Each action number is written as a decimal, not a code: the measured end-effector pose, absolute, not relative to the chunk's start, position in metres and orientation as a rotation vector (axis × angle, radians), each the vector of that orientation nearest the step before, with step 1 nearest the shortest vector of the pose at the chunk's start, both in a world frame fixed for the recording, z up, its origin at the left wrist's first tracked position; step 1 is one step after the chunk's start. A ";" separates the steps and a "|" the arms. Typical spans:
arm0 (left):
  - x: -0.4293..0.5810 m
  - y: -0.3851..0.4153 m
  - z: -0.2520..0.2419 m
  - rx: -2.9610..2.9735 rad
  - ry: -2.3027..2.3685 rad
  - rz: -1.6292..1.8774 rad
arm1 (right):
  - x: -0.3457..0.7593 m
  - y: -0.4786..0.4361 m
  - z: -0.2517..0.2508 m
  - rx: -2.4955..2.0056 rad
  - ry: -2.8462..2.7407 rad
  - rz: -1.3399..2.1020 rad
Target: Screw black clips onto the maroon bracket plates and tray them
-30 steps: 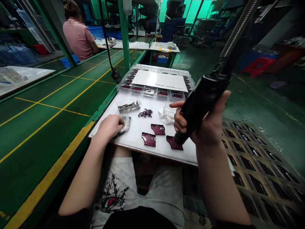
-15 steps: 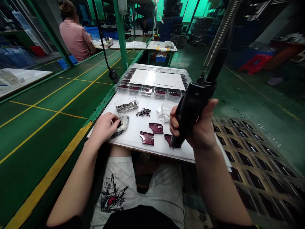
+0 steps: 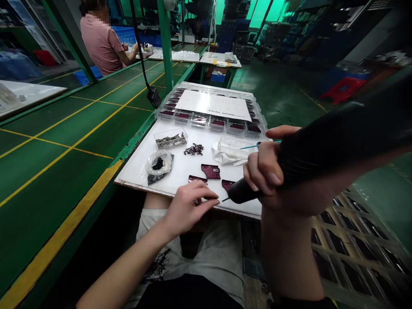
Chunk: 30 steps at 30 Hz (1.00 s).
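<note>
My right hand (image 3: 273,176) is wrapped round a black electric screwdriver (image 3: 289,167), tilted with its thin bit pointing down to the left. Close to that bit, my left hand (image 3: 193,201) pinches thumb and forefinger together; whatever lies between them is too small to make out. Three dark red plates are on the white board: one with a metal clip (image 3: 211,171), one partly behind my left hand (image 3: 197,179), one beside the screwdriver tip (image 3: 227,185). A plastic bag (image 3: 159,163) of small black parts lies at the left.
Behind the plates are a loose pile of small parts (image 3: 194,149), a clear box of metal pieces (image 3: 170,140), white wrapping (image 3: 230,152) and a tray under a white sheet (image 3: 212,105). More trays (image 3: 350,231) stand at right. A person (image 3: 101,40) sits far left.
My left hand has left the plastic bag and moved right to the screwdriver bit. My right hand has tilted the screwdriver nearer to horizontal, and a thin blue tool shows beside that hand.
</note>
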<state>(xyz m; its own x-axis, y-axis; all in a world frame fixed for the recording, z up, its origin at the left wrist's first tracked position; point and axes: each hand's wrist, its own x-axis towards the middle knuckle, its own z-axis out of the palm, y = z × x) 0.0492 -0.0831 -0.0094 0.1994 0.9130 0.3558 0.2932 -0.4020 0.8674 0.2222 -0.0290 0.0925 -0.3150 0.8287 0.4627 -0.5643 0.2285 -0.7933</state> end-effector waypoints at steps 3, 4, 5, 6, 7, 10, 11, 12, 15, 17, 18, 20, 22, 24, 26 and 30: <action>0.072 -0.087 -0.022 1.674 1.073 1.249 | 0.222 -0.033 0.093 -0.279 -1.244 1.351; 0.074 -0.087 -0.024 1.627 1.070 1.255 | 0.222 -0.033 0.092 -0.285 -1.236 1.336; 0.076 -0.087 -0.025 1.590 1.070 1.255 | 0.223 -0.033 0.091 -0.293 -1.232 1.331; 0.076 -0.087 -0.025 1.568 1.070 1.251 | 0.224 -0.033 0.090 -0.305 -1.235 1.333; 0.076 -0.086 -0.025 1.560 1.070 1.246 | 0.224 -0.033 0.089 -0.313 -1.242 1.335; 0.075 -0.086 -0.024 1.572 1.069 1.235 | 0.227 -0.031 0.085 -0.323 -1.267 1.338; 0.075 -0.086 -0.024 1.577 1.069 1.233 | 0.227 -0.031 0.084 -0.322 -1.266 1.338; 0.075 -0.087 -0.024 1.580 1.071 1.232 | 0.228 -0.030 0.082 -0.315 -1.266 1.340; 0.076 -0.086 -0.022 1.576 1.077 1.219 | 0.229 -0.028 0.078 -0.303 -1.260 1.339; 0.077 -0.086 -0.022 1.570 1.083 1.218 | 0.230 -0.026 0.074 -0.295 -1.258 1.324; 0.078 -0.086 -0.022 1.568 1.087 1.222 | 0.231 -0.025 0.073 -0.290 -1.252 1.310; 0.081 -0.087 -0.024 1.563 1.095 1.238 | 0.233 -0.024 0.070 -0.264 -1.259 1.305; 0.084 -0.087 -0.027 1.557 1.108 1.255 | 0.235 -0.024 0.068 -0.233 -1.284 1.316; 0.084 -0.083 -0.030 1.569 1.116 1.250 | 0.237 -0.025 0.066 -0.244 -1.296 1.326; 0.079 -0.074 -0.031 1.687 1.133 1.198 | 0.238 -0.023 0.064 -0.289 -1.266 1.296; 0.063 -0.032 -0.027 2.074 1.220 0.979 | 0.234 0.001 0.057 -0.363 -1.208 1.209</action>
